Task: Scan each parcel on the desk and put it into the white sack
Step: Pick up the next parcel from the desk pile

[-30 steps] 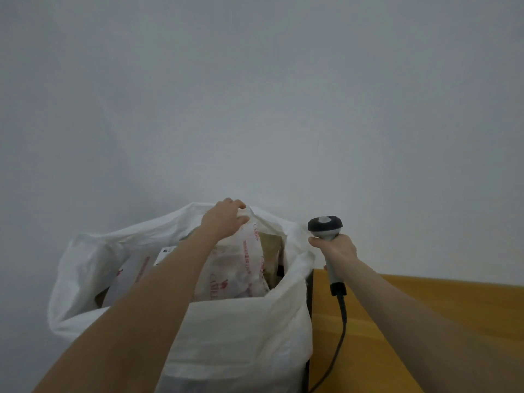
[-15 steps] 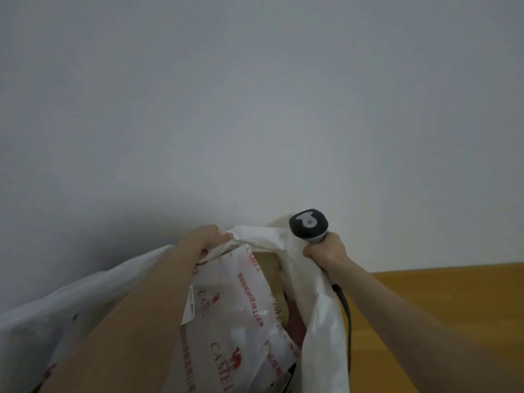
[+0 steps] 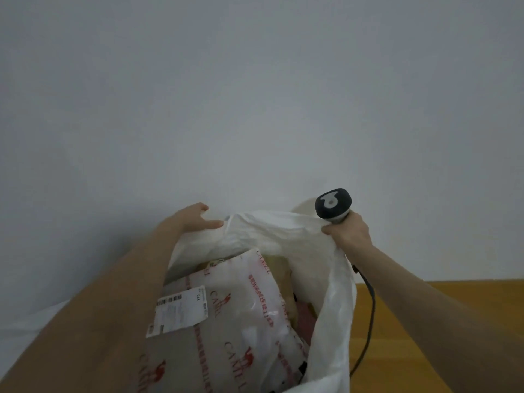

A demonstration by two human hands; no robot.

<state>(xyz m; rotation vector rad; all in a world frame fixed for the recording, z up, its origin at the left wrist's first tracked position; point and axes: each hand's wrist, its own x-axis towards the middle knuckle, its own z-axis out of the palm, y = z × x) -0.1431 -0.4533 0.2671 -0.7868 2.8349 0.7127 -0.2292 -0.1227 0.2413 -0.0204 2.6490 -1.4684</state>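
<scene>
White plastic of the sack (image 3: 283, 225) is pulled wide between both hands, probably to keep its mouth open around the parcel (image 3: 241, 307) lying inside. The right hand (image 3: 347, 231) grips the scanner (image 3: 333, 205) and pinches the rim beside the bench (image 3: 411, 321). The left hand (image 3: 190, 219) lies on the rim, but whether it grips is unclear.
</scene>
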